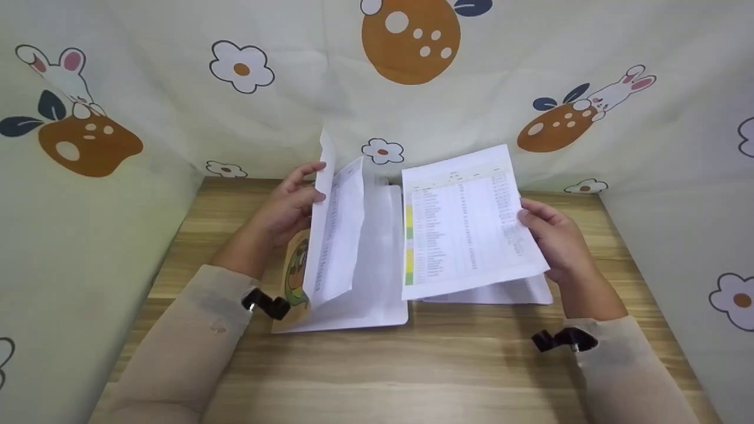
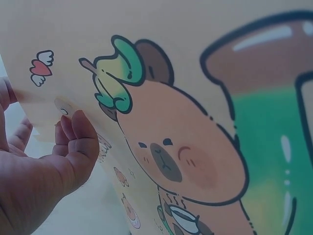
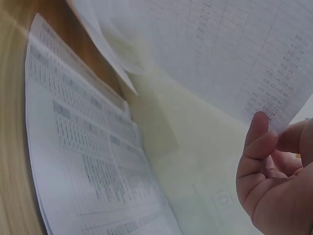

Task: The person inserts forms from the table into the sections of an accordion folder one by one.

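A cartoon folder with a capybara cover stands partly opened on the table, its white inside facing up. My left hand holds the raised cover by its left edge, thumb and fingers round it. A folded printed paper leans inside that cover. On the right, my right hand pinches the right edge of a printed sheet with a yellow and green strip, lifted and tilted. Beneath it lie more printed pages, partly hidden by the sheet.
The wooden table runs toward me in front of the folder. A patterned cloth with oranges, rabbits and flowers hangs close behind and along both sides. Black clips sit on both sleeves.
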`<state>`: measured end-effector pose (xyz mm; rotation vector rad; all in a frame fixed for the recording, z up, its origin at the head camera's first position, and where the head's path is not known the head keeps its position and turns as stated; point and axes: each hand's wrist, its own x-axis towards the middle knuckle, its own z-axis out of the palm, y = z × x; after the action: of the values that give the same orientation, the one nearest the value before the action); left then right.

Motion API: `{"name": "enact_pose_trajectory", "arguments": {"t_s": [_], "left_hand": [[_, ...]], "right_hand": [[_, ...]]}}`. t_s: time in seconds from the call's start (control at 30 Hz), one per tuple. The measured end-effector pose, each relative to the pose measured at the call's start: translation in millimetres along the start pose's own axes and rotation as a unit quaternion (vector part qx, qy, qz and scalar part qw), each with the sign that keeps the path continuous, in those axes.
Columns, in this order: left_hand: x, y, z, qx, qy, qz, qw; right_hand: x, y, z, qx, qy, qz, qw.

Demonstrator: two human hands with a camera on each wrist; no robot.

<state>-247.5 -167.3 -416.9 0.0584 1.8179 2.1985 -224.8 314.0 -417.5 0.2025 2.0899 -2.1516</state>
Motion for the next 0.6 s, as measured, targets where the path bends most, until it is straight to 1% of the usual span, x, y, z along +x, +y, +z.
{"name": "enact_pose_trajectory", "arguments": {"t_s": [0.17, 0.37, 0.6], "left_hand": [[0.3, 0.2, 0.3, -0.001, 0.0, -0.001, 1.0], [0.7, 0.1, 0.9, 0.004, 0.004, -0.004, 1.0], [1.5, -0.5, 1.5, -0.007, -0.003, -0.003, 1.0]], "right_hand": [[-0.7, -3.4, 10.3, 0.012, 0.003, -0.02, 1.0], [-3.9, -7.7, 21.8, 0.029, -0.007, -0.04, 0.999], [-5.2, -7.9, 37.4, 0.044, -0.016, -0.065, 0.997]]}}
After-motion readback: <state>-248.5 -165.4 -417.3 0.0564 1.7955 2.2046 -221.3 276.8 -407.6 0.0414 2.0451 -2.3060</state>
